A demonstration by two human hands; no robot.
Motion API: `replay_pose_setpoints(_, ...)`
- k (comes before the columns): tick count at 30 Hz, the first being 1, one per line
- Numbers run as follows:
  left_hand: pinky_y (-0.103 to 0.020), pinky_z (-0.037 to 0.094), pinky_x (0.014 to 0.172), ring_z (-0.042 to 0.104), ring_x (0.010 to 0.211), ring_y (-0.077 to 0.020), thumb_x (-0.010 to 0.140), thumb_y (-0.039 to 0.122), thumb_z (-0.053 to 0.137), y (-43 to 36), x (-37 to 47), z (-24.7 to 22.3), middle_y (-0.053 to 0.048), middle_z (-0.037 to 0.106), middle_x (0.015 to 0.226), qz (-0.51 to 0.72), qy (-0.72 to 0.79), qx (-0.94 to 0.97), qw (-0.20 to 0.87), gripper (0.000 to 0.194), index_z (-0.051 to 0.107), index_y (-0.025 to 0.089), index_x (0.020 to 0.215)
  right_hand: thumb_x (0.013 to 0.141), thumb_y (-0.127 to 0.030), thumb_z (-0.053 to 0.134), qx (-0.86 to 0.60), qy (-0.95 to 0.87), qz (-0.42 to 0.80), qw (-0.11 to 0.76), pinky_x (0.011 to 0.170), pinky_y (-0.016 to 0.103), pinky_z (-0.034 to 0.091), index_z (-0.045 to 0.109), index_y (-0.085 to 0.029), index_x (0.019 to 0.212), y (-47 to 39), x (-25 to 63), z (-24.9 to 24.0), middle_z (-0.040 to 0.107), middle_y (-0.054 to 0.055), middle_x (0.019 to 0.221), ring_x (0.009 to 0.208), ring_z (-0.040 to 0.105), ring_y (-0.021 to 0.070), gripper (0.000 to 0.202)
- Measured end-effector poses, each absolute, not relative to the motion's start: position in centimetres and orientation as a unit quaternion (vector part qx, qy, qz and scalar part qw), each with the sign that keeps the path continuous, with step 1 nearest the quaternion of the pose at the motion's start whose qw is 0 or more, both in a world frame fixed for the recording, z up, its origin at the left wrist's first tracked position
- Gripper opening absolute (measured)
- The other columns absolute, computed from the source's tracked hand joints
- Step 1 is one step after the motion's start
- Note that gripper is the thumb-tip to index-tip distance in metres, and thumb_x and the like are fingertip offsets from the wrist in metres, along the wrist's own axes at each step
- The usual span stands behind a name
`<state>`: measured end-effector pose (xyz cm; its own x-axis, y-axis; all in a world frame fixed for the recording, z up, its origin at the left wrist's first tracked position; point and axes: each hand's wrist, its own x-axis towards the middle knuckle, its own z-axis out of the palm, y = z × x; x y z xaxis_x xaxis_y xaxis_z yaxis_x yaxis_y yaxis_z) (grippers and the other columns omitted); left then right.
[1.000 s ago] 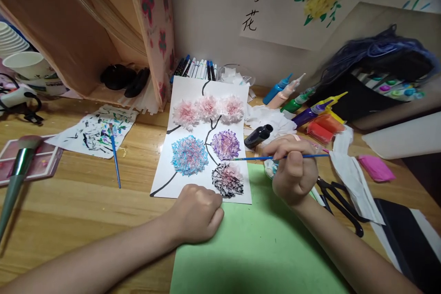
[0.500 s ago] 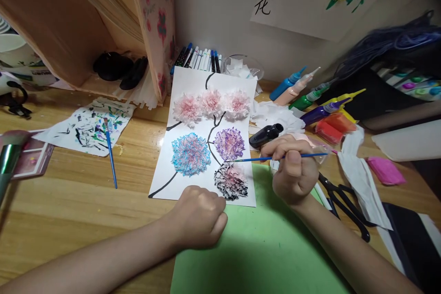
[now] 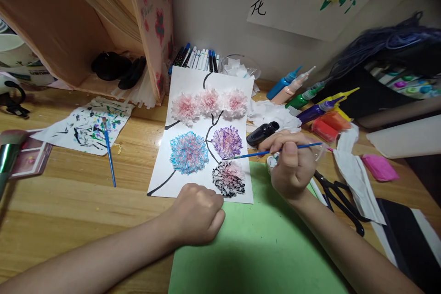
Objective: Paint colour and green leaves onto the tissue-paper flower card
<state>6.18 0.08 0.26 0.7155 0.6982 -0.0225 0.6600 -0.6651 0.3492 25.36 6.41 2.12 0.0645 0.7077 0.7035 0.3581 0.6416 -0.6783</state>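
My right hand (image 3: 292, 165) grips a thin blue paintbrush (image 3: 257, 153) between thumb and fingers. The brush tip points left, over the gap between a purple-edged paper flower (image 3: 227, 142) and a black-edged one (image 3: 228, 181). Both sit on a white sheet (image 3: 161, 161) with black branch lines. Also on the sheet are a blue-edged flower (image 3: 189, 152) and several pale pink ones (image 3: 209, 102). At its lower edge rests my left hand (image 3: 198, 213), closed in a fist beside the black-edged flower. An open black bottle (image 3: 262, 133) lies tilted just beyond my right hand.
A green mat (image 3: 248, 252) lies beneath the hands. Scissors (image 3: 341, 197), a pink packet (image 3: 380, 167) and paint bottles (image 3: 284, 85) are on the right. Leftward, another paintbrush (image 3: 109, 156) lies on paint-stained paper (image 3: 74, 135). Markers (image 3: 200, 59) line the back by a pink-orange shelf (image 3: 151, 23).
The whole view has shifted slightly. The brush is tilted a little more, its back end higher, and its tip stays near the gap between the flowers. My left fist stays in place.
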Motion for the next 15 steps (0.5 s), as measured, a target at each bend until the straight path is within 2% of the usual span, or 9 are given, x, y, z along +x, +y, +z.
replay_pose_setpoints(5,-0.029,0.026,0.045,0.049,0.045,-0.0157,0.074,0.019,0.042,0.11,6.25,0.25,-0.002,0.056,0.051,0.062,0.371,0.912,0.162,0.020,0.053,0.019,0.058,0.091,-0.024,0.037,-0.413,-0.691,0.123,0.581,0.055,0.030,0.043,0.050,-0.020,0.068,6.27,25.67,2.16,0.054,0.000,0.059,0.054,0.055,0.0134,0.027)
replay_pose_setpoints(11,-0.029,0.025,0.045,0.050,0.045,-0.0158,0.073,0.018,0.042,0.17,6.23,0.38,-0.001,0.056,0.051,0.069,0.370,0.913,0.159,0.020,0.054,0.018,0.057,0.092,-0.025,0.038,-0.410,-0.657,0.099,0.625,0.051,0.030,0.041,0.049,-0.020,0.066,6.50,25.77,2.27,0.050,-0.001,0.057,0.052,0.054,0.0131,0.029)
replay_pose_setpoints(15,-0.030,0.023,0.045,0.050,0.044,-0.0157,0.071,0.017,0.042,0.12,6.21,0.32,-0.001,0.056,0.050,0.088,0.371,0.913,0.147,0.020,0.054,0.019,0.056,0.092,-0.021,0.038,-0.403,-0.670,0.110,0.614,0.051,0.029,0.042,0.050,-0.020,0.068,6.37,25.65,2.25,0.053,-0.002,0.057,0.051,0.055,0.0120,0.027)
